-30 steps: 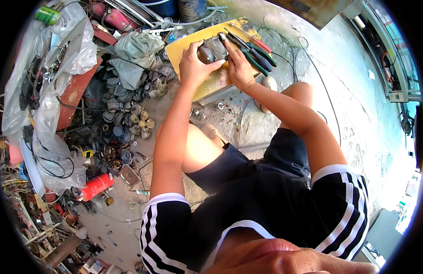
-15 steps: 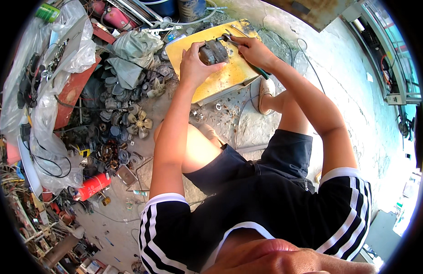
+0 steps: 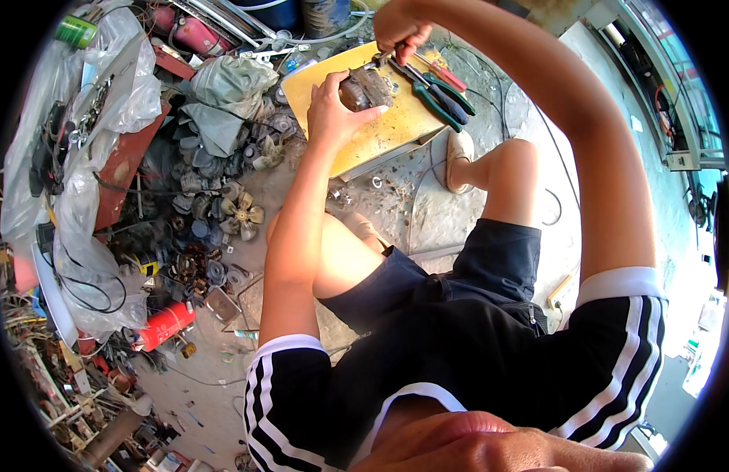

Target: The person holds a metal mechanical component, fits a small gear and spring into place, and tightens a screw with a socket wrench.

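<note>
My left hand (image 3: 331,118) curves around the near left side of a grimy metal motor (image 3: 366,89), thumb and fingers spread wide to hold it on the yellow board (image 3: 384,140). My right hand (image 3: 402,33) is closed around a tool (image 3: 380,59) at the motor's far edge; I can't tell its kind, or whether it touches. The motor's body looks whole, so I'd judge the work on it unfinished. To its right lie pliers (image 3: 443,107) and a red-handled screwdriver (image 3: 451,79); small scraps (image 3: 397,194) litter the floor.
</note>
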A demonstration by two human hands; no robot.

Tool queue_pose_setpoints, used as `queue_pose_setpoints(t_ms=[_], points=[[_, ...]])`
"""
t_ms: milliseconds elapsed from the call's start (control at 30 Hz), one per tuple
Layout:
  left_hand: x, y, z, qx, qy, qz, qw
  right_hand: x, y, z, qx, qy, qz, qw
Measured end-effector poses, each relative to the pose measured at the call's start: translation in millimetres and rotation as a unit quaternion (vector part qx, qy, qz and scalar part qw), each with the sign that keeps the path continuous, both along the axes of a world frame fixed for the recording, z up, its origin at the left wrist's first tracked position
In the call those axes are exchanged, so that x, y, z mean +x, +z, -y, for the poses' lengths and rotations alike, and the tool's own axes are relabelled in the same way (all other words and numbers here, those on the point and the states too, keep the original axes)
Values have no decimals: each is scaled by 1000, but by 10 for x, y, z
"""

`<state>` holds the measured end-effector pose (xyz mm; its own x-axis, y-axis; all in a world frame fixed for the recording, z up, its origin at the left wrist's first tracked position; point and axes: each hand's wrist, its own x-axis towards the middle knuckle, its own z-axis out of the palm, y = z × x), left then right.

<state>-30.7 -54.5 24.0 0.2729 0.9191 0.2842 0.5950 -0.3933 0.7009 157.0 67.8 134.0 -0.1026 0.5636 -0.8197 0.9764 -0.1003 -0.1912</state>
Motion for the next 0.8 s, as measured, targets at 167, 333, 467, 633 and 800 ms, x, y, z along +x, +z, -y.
queue_pose_setpoints(t_ms=[167,333,467,633,800], points=[[119,-40,-64,5,-29,0,1000,-44,-386,-748,-164,17,100,981],[66,-28,-25,14,-15,-3,1000,142,-165,228,131,250,25,959],[26,-14,-15,-2,-7,-7,1000,164,-416,1153,410,117,-8,905],[153,14,-24,-9,-20,-13,1000,125,-1376,1769,600,-99,-125,784],[123,44,4,5,-11,-23,1000,-25,-1614,1745,661,-143,-180,714]])
